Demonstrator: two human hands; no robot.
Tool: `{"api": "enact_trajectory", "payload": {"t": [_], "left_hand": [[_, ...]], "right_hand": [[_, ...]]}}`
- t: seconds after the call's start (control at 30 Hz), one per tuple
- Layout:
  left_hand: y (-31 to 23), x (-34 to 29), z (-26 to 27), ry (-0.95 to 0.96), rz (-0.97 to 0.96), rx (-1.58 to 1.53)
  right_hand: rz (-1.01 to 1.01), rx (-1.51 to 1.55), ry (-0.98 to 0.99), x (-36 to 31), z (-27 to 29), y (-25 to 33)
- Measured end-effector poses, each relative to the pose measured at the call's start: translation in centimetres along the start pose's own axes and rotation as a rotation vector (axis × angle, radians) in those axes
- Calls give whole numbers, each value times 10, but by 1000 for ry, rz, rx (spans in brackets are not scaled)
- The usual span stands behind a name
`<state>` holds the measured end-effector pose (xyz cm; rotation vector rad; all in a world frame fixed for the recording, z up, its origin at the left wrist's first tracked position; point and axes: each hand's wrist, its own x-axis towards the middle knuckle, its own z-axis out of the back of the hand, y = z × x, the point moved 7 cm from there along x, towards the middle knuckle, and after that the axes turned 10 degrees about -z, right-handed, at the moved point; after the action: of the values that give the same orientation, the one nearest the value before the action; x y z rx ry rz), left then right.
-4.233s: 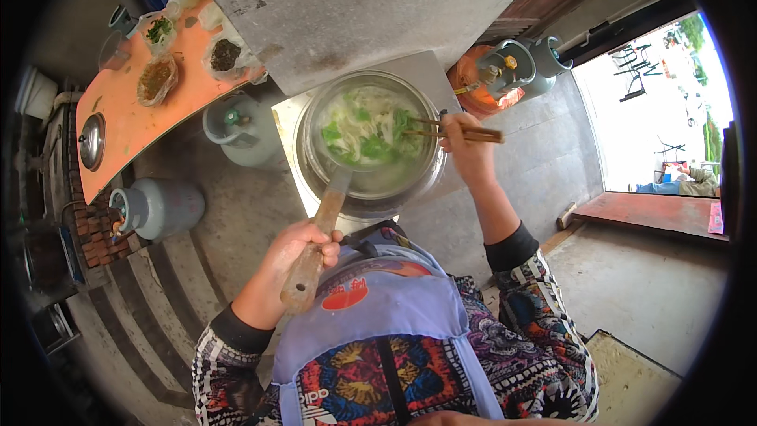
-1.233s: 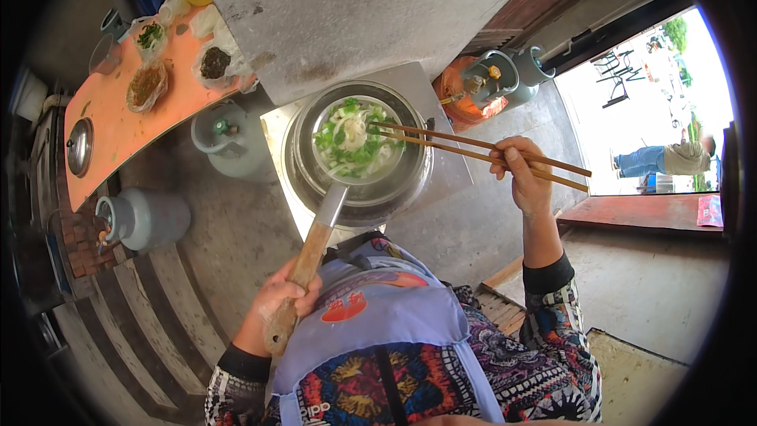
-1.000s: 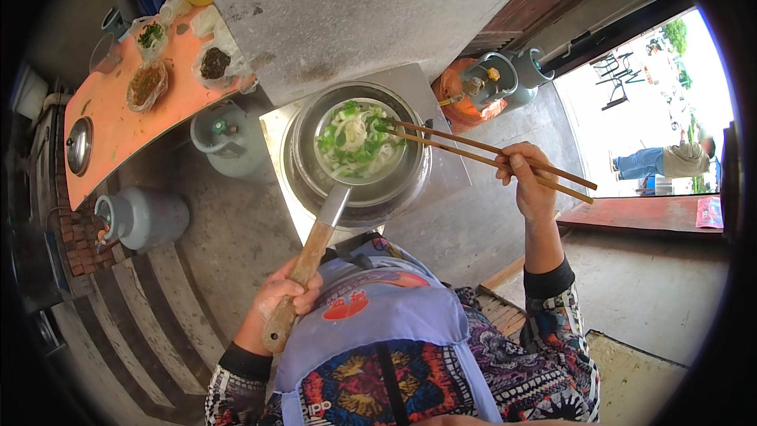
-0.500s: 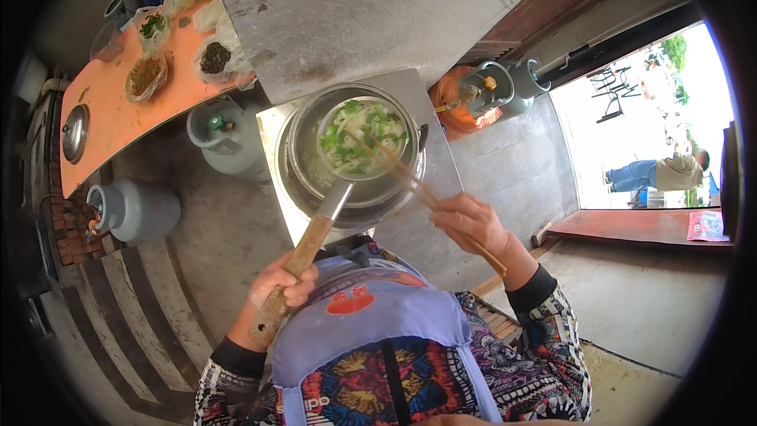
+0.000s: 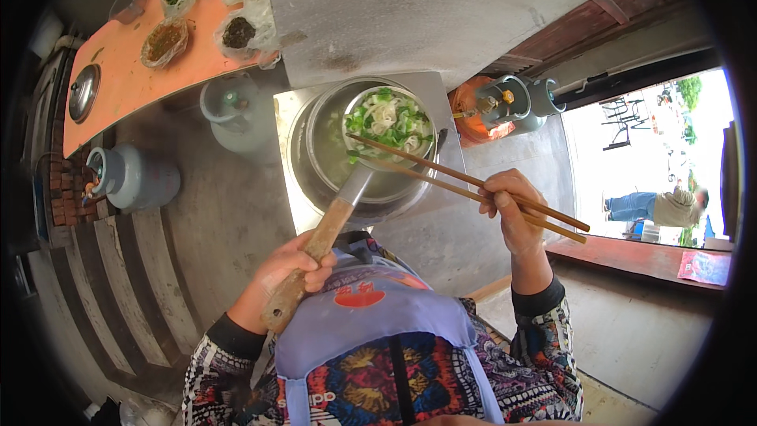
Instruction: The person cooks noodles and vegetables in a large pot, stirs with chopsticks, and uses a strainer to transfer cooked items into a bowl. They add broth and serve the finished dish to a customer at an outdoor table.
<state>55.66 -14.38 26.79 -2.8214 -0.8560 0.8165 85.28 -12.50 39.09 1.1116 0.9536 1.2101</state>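
My left hand (image 5: 293, 274) is wrapped round the wooden handle of a long-handled strainer (image 5: 327, 230), near its end. The round head of the strainer is over the big metal pot (image 5: 314, 154) and holds white noodles (image 5: 385, 121) mixed with chopped green leaves (image 5: 412, 140). Cloudy liquid shows in the pot around it. Long wooden chopsticks (image 5: 465, 176) are gripped in my right hand (image 5: 514, 203), which is to the right of the pot. Their tips point left over the near rim of the strainer, slightly apart, with no food between them.
A steel stand (image 5: 285, 114) surrounds the pot, against a grey wall panel (image 5: 378, 16). Gas cylinders stand left (image 5: 146, 177) and right (image 5: 505, 102). Bagged ingredients (image 5: 164, 41) and a metal lid (image 5: 84, 93) rest on the orange table (image 5: 118, 83). A person (image 5: 670, 207) is outside the doorway.
The chopsticks have come out of the noodles and greens, and my right hand has moved to the right and up. My left hand keeps its hold on the handle. The whole view has shifted slightly.
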Motion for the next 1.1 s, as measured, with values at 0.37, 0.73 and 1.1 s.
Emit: {"api": "enact_trajectory", "payload": {"t": [0.37,0.73,1.1], "left_hand": [[7,-1,11,37,44,20],[5,-1,18,12,44,-49],[-9,-4,19,16,49,-10]], "right_hand": [[194,-650,461,76,-182,19],[332,-771,471,88,-217,-1],[-605,1059,-549,8,36,-220]]}}
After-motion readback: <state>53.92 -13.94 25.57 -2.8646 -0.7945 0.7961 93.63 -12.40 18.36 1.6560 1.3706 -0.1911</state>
